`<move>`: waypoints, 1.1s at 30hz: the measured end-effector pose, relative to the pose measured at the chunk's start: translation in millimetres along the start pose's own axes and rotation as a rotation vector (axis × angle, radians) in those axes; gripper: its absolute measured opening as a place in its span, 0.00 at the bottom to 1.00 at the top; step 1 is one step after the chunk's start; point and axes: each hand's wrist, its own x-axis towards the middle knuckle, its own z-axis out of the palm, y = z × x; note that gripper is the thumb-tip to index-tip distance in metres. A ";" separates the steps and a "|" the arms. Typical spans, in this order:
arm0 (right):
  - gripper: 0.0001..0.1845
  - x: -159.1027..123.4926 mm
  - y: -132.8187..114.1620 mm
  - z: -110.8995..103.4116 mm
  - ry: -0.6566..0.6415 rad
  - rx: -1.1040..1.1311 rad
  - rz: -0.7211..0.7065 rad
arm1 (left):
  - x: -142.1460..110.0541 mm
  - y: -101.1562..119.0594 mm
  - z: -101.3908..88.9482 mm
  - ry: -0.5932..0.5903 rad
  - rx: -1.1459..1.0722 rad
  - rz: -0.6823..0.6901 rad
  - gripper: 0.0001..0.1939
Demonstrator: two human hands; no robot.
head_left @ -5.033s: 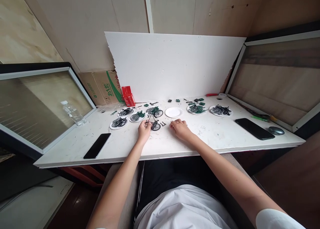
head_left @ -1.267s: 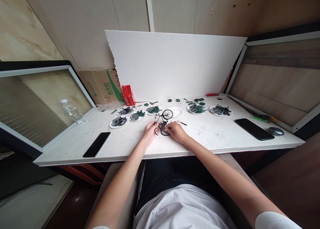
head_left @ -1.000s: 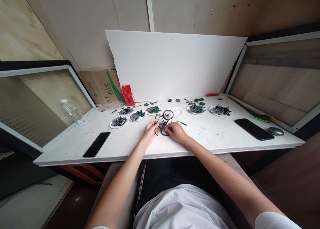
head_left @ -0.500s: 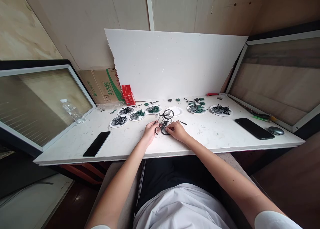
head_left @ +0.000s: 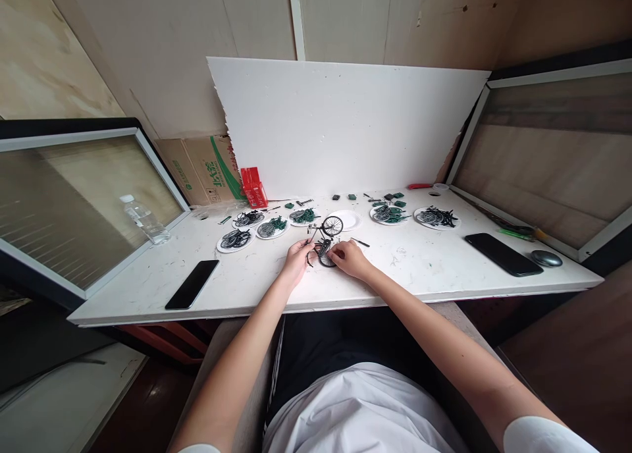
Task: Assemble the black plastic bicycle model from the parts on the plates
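Observation:
A small black model bicycle (head_left: pixel 324 246) is held between both hands just above the front part of the white table (head_left: pixel 360 282). One spoked wheel points away from me, the other lies close to my right fingers. My left hand (head_left: pixel 297 257) is closed on the frame side of the bicycle. With bent fingers my right hand (head_left: pixel 350 258) pinches the near wheel at its right edge; a small part under those fingertips cannot be made out. A thin black piece (head_left: pixel 363 243) lies on the table just beyond my right hand.
Paper plates with black and green parts stand left (head_left: pixel 237 249) and right (head_left: pixel 422 226); a bare plate (head_left: pixel 352 225) sits between. Phones lie left (head_left: pixel 192 285) and right (head_left: pixel 502 255), the right one beside a mouse (head_left: pixel 546 259). A bottle (head_left: pixel 145 220) and red box (head_left: pixel 253 188) stand left.

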 end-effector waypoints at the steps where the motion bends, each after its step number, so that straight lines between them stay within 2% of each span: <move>1: 0.13 0.1 -0.1 -0.3 -0.007 -0.003 -0.002 | 0.1 -0.2 -0.2 -0.005 0.001 0.004 0.13; 5: 0.15 0.3 -1.6 -2.3 -0.043 -0.034 -0.016 | 0.7 -0.8 -1.1 -0.004 0.005 0.001 0.14; 10: 0.13 -0.2 -4.2 -4.9 -0.020 -0.032 -0.022 | 0.8 -0.6 -0.9 -0.001 0.008 0.005 0.15; 17: 0.09 0.7 -3.6 -4.6 -0.002 0.094 0.049 | -1.9 2.5 2.3 -0.013 0.021 0.006 0.14; 20: 0.08 -1.4 -3.4 -2.3 0.044 0.147 0.096 | -2.8 3.3 3.0 -0.006 0.027 0.001 0.15; 25: 0.06 -4.4 -7.0 1.7 0.096 0.030 0.052 | -2.1 2.6 2.0 0.016 0.032 0.038 0.16; 30: 0.10 -5.7 -8.9 5.5 0.104 -0.033 0.028 | 1.5 2.1 -1.6 0.090 0.018 0.101 0.17; 33: 0.18 -7.6 -8.4 6.1 0.145 -0.051 0.047 | 2.2 2.6 -3.0 0.099 0.018 0.108 0.17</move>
